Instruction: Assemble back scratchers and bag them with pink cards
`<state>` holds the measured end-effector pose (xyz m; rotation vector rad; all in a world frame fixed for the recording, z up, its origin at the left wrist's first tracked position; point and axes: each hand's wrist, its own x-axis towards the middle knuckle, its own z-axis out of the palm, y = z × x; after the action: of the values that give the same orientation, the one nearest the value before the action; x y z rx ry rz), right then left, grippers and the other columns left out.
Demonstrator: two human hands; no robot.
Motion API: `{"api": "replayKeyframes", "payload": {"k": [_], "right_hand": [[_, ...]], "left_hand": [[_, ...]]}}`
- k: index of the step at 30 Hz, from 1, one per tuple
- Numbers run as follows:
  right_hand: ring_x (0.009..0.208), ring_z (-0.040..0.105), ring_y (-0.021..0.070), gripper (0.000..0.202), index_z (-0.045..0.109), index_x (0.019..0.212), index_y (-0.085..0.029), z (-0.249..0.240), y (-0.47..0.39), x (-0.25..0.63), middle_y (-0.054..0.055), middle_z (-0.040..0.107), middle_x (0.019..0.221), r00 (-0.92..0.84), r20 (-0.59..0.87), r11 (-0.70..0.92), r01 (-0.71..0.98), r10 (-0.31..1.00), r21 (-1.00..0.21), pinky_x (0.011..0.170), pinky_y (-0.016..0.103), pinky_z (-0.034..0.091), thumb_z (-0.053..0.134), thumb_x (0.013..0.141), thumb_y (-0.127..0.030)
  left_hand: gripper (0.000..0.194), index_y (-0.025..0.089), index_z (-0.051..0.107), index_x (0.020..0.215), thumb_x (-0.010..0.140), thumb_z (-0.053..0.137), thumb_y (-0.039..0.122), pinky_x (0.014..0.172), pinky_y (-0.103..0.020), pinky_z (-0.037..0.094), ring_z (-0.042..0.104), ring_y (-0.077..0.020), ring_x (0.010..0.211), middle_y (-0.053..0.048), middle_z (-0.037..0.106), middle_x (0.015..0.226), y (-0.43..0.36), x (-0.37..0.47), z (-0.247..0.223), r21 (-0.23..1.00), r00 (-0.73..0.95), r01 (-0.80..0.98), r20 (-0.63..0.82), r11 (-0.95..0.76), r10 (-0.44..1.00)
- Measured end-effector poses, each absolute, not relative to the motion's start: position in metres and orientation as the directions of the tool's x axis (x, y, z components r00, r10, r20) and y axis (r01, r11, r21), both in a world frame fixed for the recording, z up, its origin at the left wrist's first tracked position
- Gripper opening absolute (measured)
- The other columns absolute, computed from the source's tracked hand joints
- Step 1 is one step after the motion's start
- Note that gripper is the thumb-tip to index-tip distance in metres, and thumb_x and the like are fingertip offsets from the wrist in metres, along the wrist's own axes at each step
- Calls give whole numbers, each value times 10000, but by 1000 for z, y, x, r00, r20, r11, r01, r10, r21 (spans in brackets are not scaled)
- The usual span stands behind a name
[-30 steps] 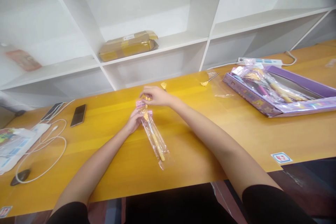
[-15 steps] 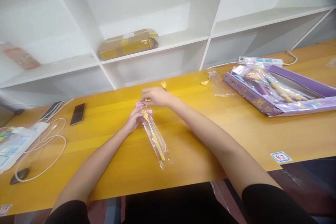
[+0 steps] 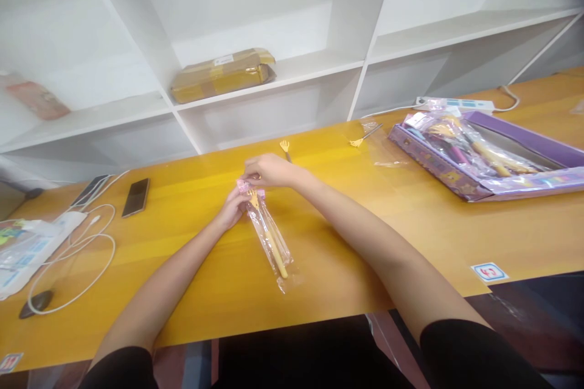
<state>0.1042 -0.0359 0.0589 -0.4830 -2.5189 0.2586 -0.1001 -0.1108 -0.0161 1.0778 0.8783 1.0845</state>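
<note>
A yellow back scratcher [image 3: 275, 249] with a hand-shaped head lies slanted on the desk inside a clear plastic sleeve [image 3: 285, 249]. My left hand [image 3: 233, 208] is closed on the sleeve near its upper end, beside the scratcher's head. Just above it, my right hand [image 3: 267, 170] has its fingers pinched together at the pink top of the sleeve [image 3: 243, 185]. Those fingertips are partly hidden, but they touch the pink part. Behind my right wrist, the yellow head of another back scratcher [image 3: 285, 146] shows on the desk.
A purple box [image 3: 474, 191] with several bagged scratchers stands at the right. One more scratcher [image 3: 358, 141] lies by an empty plastic wrapper [image 3: 387, 149]. On the left are a phone [image 3: 135, 197], a white cable [image 3: 112, 249] and a mouse [image 3: 36, 302]. Shelves [image 3: 292, 76] hold a taped parcel [image 3: 223, 76].
My right hand has shifted slightly left and down, its fingers now closer against the pink top. My left hand and the bagged scratcher have hardly moved.
</note>
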Motion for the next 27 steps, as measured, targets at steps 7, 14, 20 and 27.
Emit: {"api": "replayKeyframes", "payload": {"k": [7, 14, 20, 27], "right_hand": [[727, 535, 140, 125, 781, 913, -189, 66, -35, 109, 3, 658, 837, -694, 584, 901, 245, 421, -359, 696, 268, 330, 699, 897, -97], [698, 549, 137, 144, 732, 757, -179, 63, -34, 106, -2, 653, 758, -775, 493, 901, 224, 395, -371, 686, 269, 335, 762, 896, -159], [675, 536, 136, 245, 660, 682, -180, 62, -35, 104, -4, 641, 724, -792, 453, 898, 262, 410, -353, 672, 277, 314, 761, 904, -165], [800, 618, 181, 176, 806, 866, -189, 56, -39, 101, 53, 728, 869, -812, 411, 900, 297, 414, -320, 684, 292, 318, 693, 986, -253]], "left_hand": [[559, 100, 691, 1279, 755, 812, 254, 779, -378, 601, 790, -287, 820, -128, 828, 913, -109, -101, -18, 959, 259, -254, -60, 128, 964], [326, 95, 756, 1055, 775, 779, 261, 691, -339, 583, 768, -275, 790, -142, 809, 860, -109, -102, -16, 966, 291, -234, -41, 113, 956], [384, 91, 740, 1116, 767, 805, 236, 668, -327, 574, 767, -267, 773, -140, 812, 873, -108, -101, -17, 958, 260, -265, -40, 111, 965], [397, 87, 781, 1109, 743, 824, 235, 697, -319, 583, 777, -278, 856, -126, 812, 875, -106, -102, -21, 963, 257, -244, -46, 111, 965]]}}
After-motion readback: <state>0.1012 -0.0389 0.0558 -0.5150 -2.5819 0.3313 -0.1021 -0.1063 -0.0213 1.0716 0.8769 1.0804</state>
